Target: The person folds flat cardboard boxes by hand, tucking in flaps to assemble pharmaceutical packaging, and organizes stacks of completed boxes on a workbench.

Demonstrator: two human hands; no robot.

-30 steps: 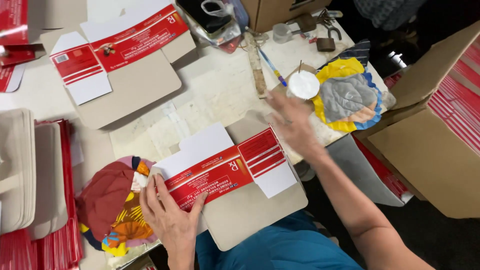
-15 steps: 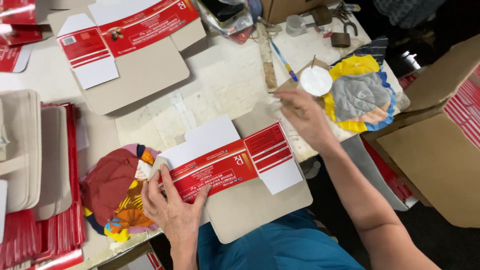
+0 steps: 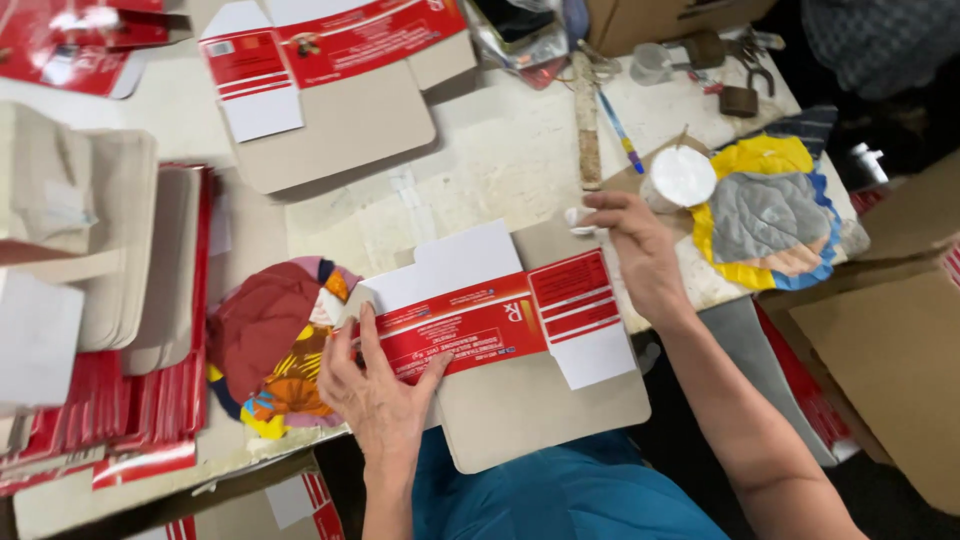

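A flattened red, white and grey carton blank [image 3: 520,340] lies on the table in front of me. My left hand [image 3: 375,385] presses flat on its red panel at the left end, fingers spread. My right hand [image 3: 635,250] hovers over the blank's upper right corner, its fingertips pinching a small white dab or wad [image 3: 578,219]. Just beyond that hand sits a round white pot of paste [image 3: 682,178] on a yellow, grey and blue quilted pad [image 3: 765,215].
A second carton blank [image 3: 330,90] lies further back. Stacks of folded cartons [image 3: 110,300] fill the left side. A multicoloured cloth [image 3: 270,345] is beside my left hand. A wooden stick and blue pen [image 3: 600,120] lie behind; open cardboard boxes [image 3: 890,350] stand on the right.
My right hand has drawn back from the paste pot toward the carton blank, now holding a white dab in its fingertips. My left hand has stayed pressed on the red panel.
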